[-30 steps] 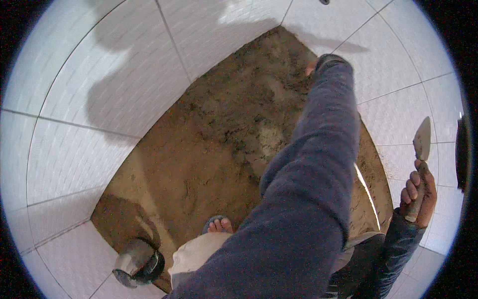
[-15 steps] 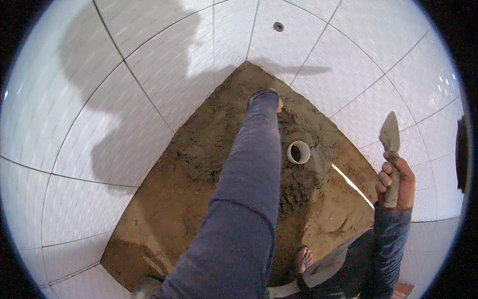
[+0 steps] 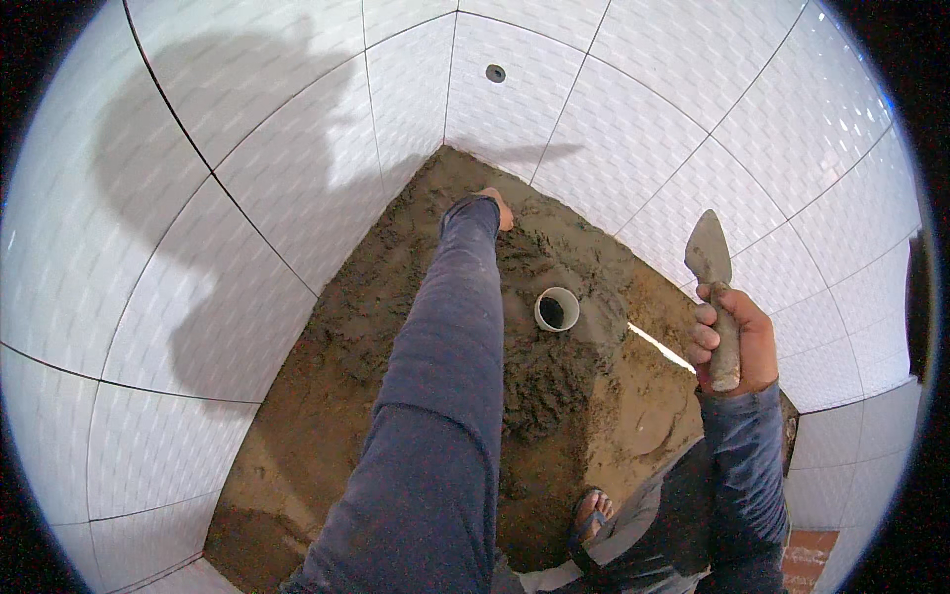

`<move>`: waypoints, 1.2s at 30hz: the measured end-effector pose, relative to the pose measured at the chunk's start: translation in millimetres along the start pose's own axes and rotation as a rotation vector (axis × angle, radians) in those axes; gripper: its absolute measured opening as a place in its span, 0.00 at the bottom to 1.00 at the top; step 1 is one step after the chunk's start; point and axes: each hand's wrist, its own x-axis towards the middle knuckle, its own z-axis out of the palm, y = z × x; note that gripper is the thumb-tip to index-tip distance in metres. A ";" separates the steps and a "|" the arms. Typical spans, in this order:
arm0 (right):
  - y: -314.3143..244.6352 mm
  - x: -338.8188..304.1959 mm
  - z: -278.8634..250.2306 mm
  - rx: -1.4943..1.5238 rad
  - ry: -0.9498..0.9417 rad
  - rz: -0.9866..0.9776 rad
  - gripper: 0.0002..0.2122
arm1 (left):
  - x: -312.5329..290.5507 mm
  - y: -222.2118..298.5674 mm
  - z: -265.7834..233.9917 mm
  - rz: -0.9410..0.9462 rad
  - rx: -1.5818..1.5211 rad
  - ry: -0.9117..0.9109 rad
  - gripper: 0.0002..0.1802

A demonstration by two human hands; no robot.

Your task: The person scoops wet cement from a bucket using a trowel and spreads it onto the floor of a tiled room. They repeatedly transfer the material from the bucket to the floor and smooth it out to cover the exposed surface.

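My right hand (image 3: 737,337) is wrapped round the handle of a small pointed trowel (image 3: 710,252), its greyish blade tilted up beside the right tiled wall. My left arm stretches in a blue sleeve to the far corner. There my left hand (image 3: 504,212) is down at the wet grey mortar (image 3: 554,396); the cuff hides most of it, and its fingers do not show. Right of that arm, a short white pipe (image 3: 557,309) with a dark opening rises from the mortar.
White textured tile walls (image 3: 534,109) meet at the far corner. A round dark wall fitting (image 3: 496,73) sits in the right one. A narrow white strip (image 3: 661,348) lies along the floor's right side. My sandalled foot (image 3: 592,513) stands on the brown floor near the bottom.
The view has shifted, so the walls, pipe and left arm appear further left and lower. My right hand with the trowel has moved left in the picture, its grip unchanged.
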 end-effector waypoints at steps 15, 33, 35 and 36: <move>8.1 -10.0 16.5 0.028 -0.031 0.031 0.13 | -1.9 -40.8 -0.3 0.163 0.274 0.178 0.19; 5.3 -16.8 14.2 -0.013 -0.109 0.096 0.14 | -61.7 -9.0 -40.4 0.137 0.359 -0.001 0.24; 7.3 -22.1 14.4 -0.046 -0.109 0.076 0.15 | -34.5 -34.9 -34.9 0.133 0.334 0.064 0.22; 6.2 -32.1 11.1 -0.098 -0.074 0.050 0.15 | -45.2 -21.5 -32.2 0.097 0.220 0.097 0.22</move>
